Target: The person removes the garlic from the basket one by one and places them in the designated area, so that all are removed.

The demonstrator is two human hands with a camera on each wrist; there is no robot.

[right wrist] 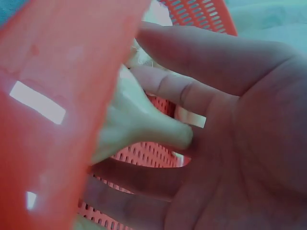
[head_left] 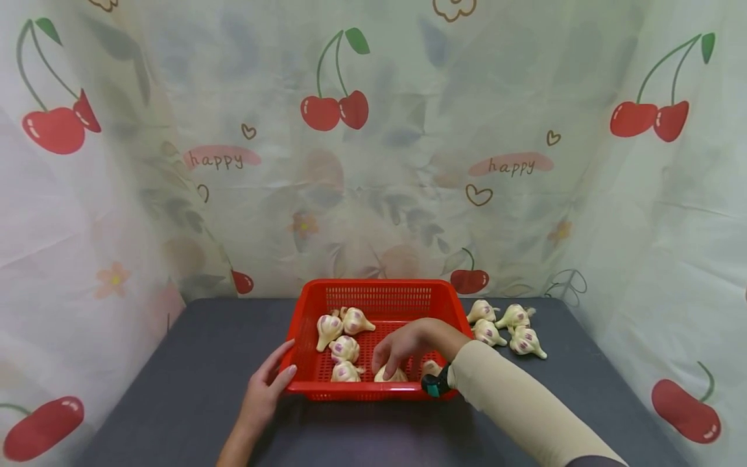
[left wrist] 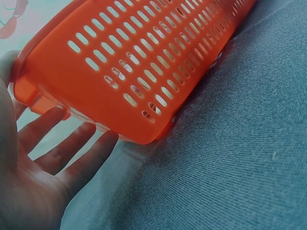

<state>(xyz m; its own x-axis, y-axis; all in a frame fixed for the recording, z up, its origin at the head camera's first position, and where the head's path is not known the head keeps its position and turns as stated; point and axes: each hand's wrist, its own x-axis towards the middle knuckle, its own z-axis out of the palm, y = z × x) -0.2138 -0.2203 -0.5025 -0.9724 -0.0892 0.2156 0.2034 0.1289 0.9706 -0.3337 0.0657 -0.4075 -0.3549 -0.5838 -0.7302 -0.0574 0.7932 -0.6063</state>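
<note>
A red plastic basket (head_left: 373,387) with slotted walls stands on the dark table. My left hand (head_left: 264,388) is at its near left corner, thumb by the rim; the left wrist view shows the other fingers fairly straight against the outside. My right hand (head_left: 403,344) reaches down inside near the front wall, fingers around a garlic bulb (head_left: 390,374). In the right wrist view the stem of that garlic bulb (right wrist: 144,120) points toward the palm, its body partly hidden by the rim. Several other garlic bulbs (head_left: 344,349) lie on the basket's left side.
Outside the basket, right of it, several garlic bulbs (head_left: 525,341) lie grouped on the table (head_left: 227,363). Another garlic bulb (head_left: 432,368) shows beside the right wrist, inside the basket. A cherry-patterned curtain (head_left: 373,168) hangs behind and on both sides.
</note>
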